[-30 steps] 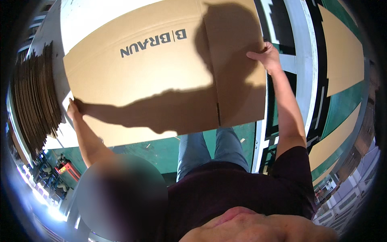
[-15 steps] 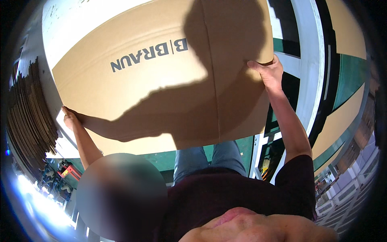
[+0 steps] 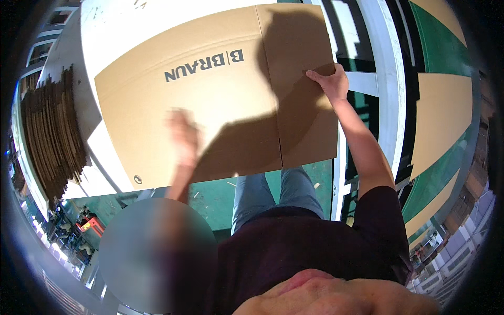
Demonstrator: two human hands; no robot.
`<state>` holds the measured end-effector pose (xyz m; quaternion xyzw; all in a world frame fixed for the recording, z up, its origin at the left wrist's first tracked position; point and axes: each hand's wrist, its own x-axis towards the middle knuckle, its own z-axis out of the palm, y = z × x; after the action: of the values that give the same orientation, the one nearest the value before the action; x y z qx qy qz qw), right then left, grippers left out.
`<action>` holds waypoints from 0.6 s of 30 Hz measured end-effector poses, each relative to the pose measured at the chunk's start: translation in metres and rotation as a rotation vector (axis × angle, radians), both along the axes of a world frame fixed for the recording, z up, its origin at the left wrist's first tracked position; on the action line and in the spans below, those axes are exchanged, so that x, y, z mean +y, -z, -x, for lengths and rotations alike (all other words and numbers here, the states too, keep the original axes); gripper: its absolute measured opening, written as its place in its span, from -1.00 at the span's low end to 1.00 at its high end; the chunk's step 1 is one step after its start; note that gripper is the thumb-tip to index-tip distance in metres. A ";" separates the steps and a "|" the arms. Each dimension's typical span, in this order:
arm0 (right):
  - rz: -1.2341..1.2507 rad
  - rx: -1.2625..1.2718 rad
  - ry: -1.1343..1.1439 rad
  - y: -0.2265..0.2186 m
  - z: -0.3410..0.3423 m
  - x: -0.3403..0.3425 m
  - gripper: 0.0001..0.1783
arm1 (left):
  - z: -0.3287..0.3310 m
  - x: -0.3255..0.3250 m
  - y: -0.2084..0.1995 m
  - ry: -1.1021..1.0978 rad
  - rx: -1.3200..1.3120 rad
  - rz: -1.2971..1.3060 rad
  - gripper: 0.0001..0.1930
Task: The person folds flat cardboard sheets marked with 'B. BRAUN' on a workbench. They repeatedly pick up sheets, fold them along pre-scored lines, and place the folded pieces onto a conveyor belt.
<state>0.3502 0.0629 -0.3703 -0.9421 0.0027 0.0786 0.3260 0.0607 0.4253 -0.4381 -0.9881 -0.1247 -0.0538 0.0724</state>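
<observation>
The large brown cardboard sheet [image 3: 210,100] spreads over the white counter [image 3: 118,31], directly in front of the person; whether it lies fully flat cannot be told. A crease runs from its far edge to its near edge, right of the middle. Dark lettering stands upside down on the far half, and a small round mark sits at the near left corner. A shadow covers most of the right panel. The right hand [image 3: 332,84] is clamped on the right edge, thumb on top. The left hand [image 3: 182,134], blurred, is over the left half, open and well apart from the right; whether it touches the cardboard is unclear. To the left is a thick stack of brown sheets [image 3: 52,136]; to the right, a pale metal frame [image 3: 391,79], with more cardboard [image 3: 443,115] beyond.
</observation>
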 end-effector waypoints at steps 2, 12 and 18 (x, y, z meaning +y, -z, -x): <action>-0.043 0.067 0.004 0.007 0.000 -0.003 -0.16 | -0.004 -0.123 -0.031 0.576 0.644 -0.278 -0.42; -0.044 0.088 0.114 0.018 0.002 -0.012 0.03 | -0.003 -0.218 -0.072 0.598 0.110 0.557 -0.38; -0.110 -0.013 -0.027 0.047 0.000 -0.048 0.03 | 0.001 -0.229 -0.065 0.571 0.100 0.421 -0.49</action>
<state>0.3500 0.0153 -0.4176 -0.9232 -0.0163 0.0769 0.3761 0.0601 0.1961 -0.3735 -0.9777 0.1518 0.0034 -0.1449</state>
